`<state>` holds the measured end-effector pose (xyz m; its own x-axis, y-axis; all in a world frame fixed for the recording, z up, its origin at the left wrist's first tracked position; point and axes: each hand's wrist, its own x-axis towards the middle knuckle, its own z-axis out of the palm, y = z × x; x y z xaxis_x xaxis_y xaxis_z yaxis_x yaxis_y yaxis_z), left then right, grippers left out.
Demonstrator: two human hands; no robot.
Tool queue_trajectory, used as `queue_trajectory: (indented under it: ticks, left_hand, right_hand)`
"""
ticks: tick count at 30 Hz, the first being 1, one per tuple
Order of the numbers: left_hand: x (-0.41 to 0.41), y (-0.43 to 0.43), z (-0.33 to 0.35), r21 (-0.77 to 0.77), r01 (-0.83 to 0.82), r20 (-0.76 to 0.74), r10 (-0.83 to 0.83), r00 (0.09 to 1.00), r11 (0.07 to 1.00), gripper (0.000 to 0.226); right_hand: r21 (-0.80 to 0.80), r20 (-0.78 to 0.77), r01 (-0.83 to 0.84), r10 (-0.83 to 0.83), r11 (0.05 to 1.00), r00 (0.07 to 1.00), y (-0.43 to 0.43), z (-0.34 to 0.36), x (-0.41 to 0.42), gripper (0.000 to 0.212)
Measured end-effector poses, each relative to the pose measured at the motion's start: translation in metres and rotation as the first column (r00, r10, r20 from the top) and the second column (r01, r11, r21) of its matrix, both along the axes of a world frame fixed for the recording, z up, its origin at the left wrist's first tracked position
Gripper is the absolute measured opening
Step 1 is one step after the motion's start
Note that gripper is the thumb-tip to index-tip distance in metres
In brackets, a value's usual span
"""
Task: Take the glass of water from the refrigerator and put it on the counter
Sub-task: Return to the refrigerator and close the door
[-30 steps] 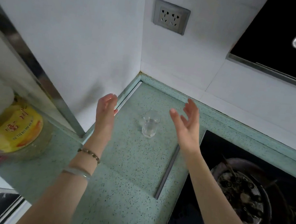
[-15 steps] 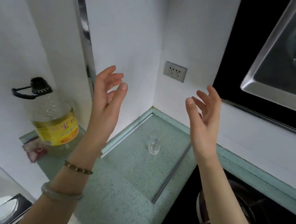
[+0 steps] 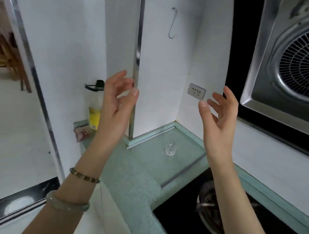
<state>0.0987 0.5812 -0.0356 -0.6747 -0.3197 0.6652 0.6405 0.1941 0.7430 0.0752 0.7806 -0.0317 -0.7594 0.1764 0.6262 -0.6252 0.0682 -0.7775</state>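
Observation:
A small clear glass of water (image 3: pixel 171 149) stands upright on the speckled green counter (image 3: pixel 138 175), near the back corner. My left hand (image 3: pixel 116 108) is raised well above the counter, left of the glass, fingers spread and holding nothing. My right hand (image 3: pixel 218 123) is raised to the right of the glass, also open with nothing in it. Both hands are apart from the glass. No refrigerator is in view.
A black gas hob with a burner (image 3: pixel 210 208) lies right of the counter. A range hood (image 3: pixel 302 63) hangs at the upper right. An oil bottle (image 3: pixel 94 109) and a pink packet (image 3: pixel 80 133) sit at the counter's left end. A wall socket (image 3: pixel 196 91) faces me.
Both hands have lifted up and away from the glass, which stays on the counter. The camera has tilted upward, showing more wall and the hood.

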Motion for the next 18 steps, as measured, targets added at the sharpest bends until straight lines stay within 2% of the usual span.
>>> queue_trajectory:
  ticks: [7, 15, 18]
  left_hand:
    - [0.099, -0.019, 0.004, 0.010, -0.079, 0.019, 0.079, 0.997, 0.997, 0.056]
    - [0.207, -0.039, 0.004, 0.021, -0.091, 0.011, 0.091, 0.996, 0.996, 0.039]
    - [0.250, -0.042, 0.003, 0.025, -0.098, 0.025, 0.098, 0.995, 0.995, 0.040]
  right_hand:
    - [-0.018, -0.006, -0.079, 0.079, 0.997, 0.997, -0.018, 0.012, 0.085, 0.057]
    - [-0.023, -0.005, -0.082, 0.082, 0.996, 0.997, -0.042, 0.013, 0.191, 0.054]
    - [-0.018, 0.018, -0.100, 0.101, 0.995, 0.995, -0.051, 0.009, 0.232, 0.053]
